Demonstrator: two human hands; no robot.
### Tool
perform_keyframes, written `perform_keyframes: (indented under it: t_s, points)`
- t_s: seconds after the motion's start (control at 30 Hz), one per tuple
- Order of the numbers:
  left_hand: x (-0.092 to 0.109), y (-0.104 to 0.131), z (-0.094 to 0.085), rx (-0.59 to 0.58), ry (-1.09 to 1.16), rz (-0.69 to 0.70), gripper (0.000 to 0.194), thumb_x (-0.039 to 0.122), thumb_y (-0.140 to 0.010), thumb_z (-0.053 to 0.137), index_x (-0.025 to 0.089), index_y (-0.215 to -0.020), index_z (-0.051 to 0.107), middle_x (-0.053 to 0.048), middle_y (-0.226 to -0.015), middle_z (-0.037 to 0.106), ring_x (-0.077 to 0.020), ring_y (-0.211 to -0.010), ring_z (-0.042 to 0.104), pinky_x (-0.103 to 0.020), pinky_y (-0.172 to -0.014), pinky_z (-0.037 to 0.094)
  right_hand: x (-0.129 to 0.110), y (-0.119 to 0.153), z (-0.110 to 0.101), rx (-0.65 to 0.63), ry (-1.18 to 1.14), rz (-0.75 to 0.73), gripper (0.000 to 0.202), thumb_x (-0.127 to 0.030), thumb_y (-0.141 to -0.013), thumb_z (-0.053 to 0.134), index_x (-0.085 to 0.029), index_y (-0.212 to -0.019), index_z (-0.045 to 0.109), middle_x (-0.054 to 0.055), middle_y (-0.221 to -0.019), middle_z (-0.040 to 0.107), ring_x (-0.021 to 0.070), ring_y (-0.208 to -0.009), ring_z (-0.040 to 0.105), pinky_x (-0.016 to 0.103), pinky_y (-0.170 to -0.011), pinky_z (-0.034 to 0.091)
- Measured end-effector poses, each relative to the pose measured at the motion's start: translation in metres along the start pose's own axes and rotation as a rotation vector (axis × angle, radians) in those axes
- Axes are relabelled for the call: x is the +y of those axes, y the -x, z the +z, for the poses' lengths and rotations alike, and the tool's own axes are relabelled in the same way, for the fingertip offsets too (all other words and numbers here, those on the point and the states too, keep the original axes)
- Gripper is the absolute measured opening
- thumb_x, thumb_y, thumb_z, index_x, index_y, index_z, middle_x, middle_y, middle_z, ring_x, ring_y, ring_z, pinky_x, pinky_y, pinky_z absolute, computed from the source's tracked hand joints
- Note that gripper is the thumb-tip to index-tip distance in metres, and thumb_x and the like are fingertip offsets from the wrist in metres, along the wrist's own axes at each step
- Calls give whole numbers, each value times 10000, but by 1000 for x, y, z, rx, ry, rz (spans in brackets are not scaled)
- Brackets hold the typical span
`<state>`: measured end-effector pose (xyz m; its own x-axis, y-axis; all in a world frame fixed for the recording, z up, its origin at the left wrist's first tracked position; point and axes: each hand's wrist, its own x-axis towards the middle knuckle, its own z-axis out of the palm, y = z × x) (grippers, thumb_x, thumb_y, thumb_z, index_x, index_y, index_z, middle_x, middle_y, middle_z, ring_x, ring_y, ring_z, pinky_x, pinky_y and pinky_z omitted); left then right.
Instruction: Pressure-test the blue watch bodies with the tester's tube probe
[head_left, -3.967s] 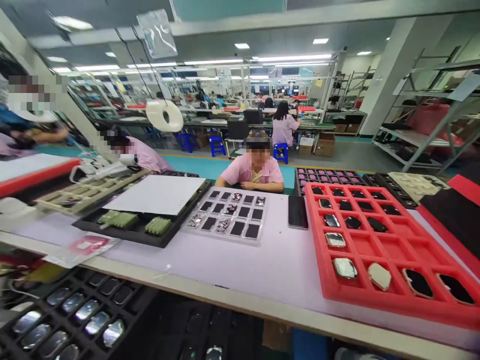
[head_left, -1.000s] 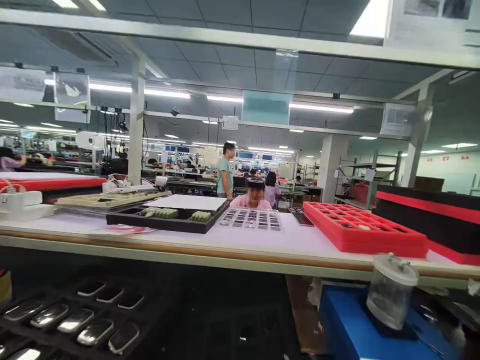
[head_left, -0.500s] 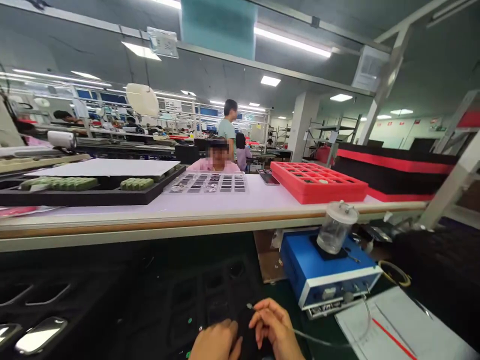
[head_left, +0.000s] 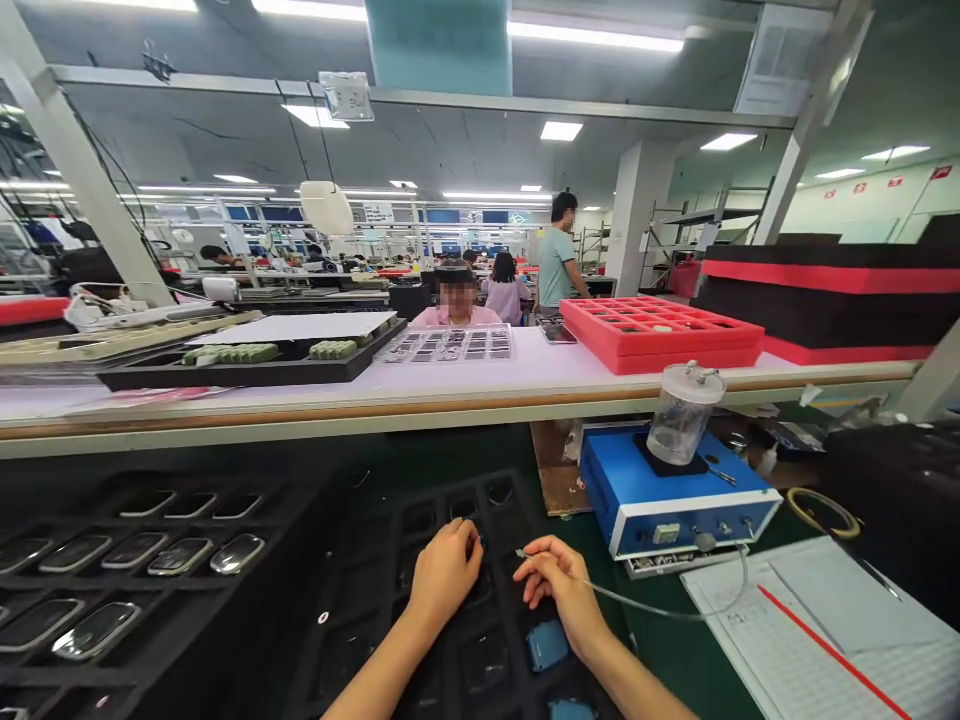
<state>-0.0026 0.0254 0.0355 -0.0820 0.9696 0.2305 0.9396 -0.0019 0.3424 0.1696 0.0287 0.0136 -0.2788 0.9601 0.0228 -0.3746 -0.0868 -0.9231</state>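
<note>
My left hand (head_left: 448, 562) is over the black compartment tray (head_left: 360, 580), its fingers curled down into a slot and pressed round something mostly hidden. To its right, my right hand (head_left: 553, 578) pinches the tip end of a clear tube (head_left: 645, 607), a small metallic tip showing at the fingertips. That tube runs to the blue machine (head_left: 675, 510), which carries a clear lidded jar (head_left: 684, 415). Below my right hand a blue part (head_left: 547, 645) sits in the tray, with another blue part (head_left: 571, 709) at the bottom edge.
At left a black foam tray (head_left: 176, 610) holds several framed screens. The shelf ahead bears a red foam tray (head_left: 660, 335), a clear tray (head_left: 450, 343) and green parts (head_left: 232, 354). Papers (head_left: 832, 620) with a red strip lie right. People are beyond the shelf.
The view has shifted, showing more of the trays and both forearms. My left hand has moved up and forward over the black tray. Blue parts now show below my right hand.
</note>
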Motion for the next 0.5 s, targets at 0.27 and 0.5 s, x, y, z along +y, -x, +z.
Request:
perform_keyframes:
  t_s: [0.27, 0.5]
  points:
    - [10, -46, 0, -34, 10, 37, 144, 139, -813, 443, 169, -789, 582, -50, -870, 601, -170, -836, 584, -249, -728, 405, 4, -1, 4, -82, 3, -42, 358, -430, -700, 690, -158, -800, 479, 42, -679, 679, 99, -416, 556, 178, -415, 359]
    - [22, -98, 8, -146, -20, -17, 228, 316, -801, 604, 119, -914, 599, -81, -1022, 598, -233, -1008, 535, -436, -891, 401, 0, 1, 3, -13, -63, -34, 341, -438, -709, 677, -148, -744, 500, 39, -610, 661, 99, -387, 531, 184, -401, 362]
